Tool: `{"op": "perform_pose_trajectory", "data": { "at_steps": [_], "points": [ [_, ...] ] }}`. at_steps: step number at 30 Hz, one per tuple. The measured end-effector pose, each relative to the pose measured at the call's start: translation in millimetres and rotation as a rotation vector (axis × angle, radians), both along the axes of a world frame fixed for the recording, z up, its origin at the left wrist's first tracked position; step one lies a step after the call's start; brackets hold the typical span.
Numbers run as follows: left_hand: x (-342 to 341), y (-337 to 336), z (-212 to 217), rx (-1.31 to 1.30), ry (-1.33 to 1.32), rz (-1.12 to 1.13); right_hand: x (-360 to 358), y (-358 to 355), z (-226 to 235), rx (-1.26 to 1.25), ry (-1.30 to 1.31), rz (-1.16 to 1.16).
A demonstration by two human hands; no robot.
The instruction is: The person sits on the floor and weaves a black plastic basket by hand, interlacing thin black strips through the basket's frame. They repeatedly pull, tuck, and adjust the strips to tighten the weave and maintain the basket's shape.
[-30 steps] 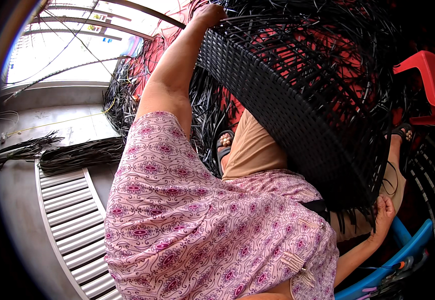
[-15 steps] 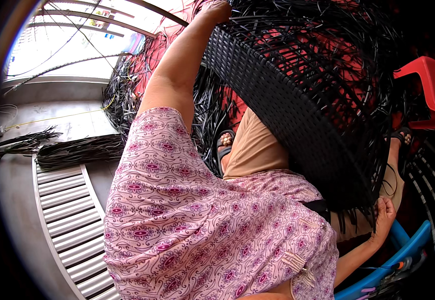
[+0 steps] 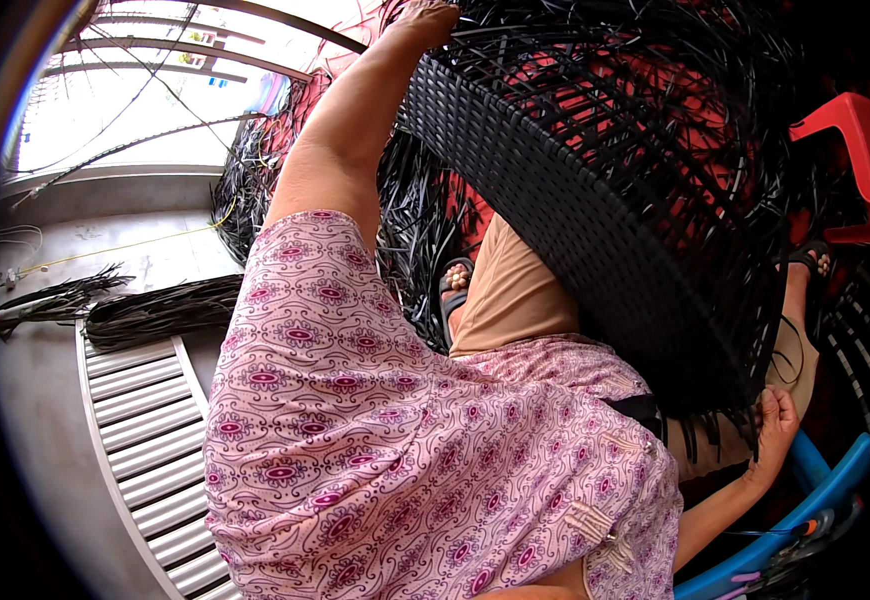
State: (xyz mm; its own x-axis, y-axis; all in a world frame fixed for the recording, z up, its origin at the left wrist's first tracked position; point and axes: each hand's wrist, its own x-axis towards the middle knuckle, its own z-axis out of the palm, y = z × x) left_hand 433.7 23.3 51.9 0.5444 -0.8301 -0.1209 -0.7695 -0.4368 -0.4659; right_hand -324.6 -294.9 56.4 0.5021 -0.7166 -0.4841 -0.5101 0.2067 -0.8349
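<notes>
Across my lap leans a curved black woven panel (image 3: 555, 180), its weave tight along the near side and loose strips trailing beyond. At its near right corner my right hand (image 3: 777, 425) is closed, thumb and fingers pinching a thin black plastic strip at the panel's edge. Several short strip ends hang beside that hand. My left arm stretches far forward, and my left hand (image 3: 429, 16) is at the panel's far left end, by the upper rim of the picture. Its fingers are mostly hidden, so their grip does not show.
Heaps of loose black strips (image 3: 415, 220) cover the red floor. At the right stands a red plastic stool (image 3: 860, 165), with a blue plastic chair (image 3: 805, 530) below it. To the left, a black strip bundle (image 3: 165, 308) lies across a white slatted rack (image 3: 145, 430).
The view has shifted slightly. Both hands stay at about the same places on the panel, and the right one still pinches at its corner.
</notes>
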Motion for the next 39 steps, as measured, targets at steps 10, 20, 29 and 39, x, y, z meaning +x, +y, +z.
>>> {"op": "perform_pose_trajectory", "data": {
  "at_steps": [10, 20, 29, 39],
  "points": [
    [30, 13, -6, 0.364, 0.095, 0.221, 2, -1, 4, -0.054, 0.031, 0.039],
    [-60, -10, 27, 0.136, -0.113, 0.146, -1, 4, 10, -0.048, 0.041, -0.017],
    [33, 29, -11, -0.151, 0.211, 0.218, -12, 7, 0, -0.042, -0.031, -0.057],
    [43, 45, 20, -0.455, 1.068, 0.755, -6, 7, 9, 0.021, -0.005, -0.021]
  ]
}}
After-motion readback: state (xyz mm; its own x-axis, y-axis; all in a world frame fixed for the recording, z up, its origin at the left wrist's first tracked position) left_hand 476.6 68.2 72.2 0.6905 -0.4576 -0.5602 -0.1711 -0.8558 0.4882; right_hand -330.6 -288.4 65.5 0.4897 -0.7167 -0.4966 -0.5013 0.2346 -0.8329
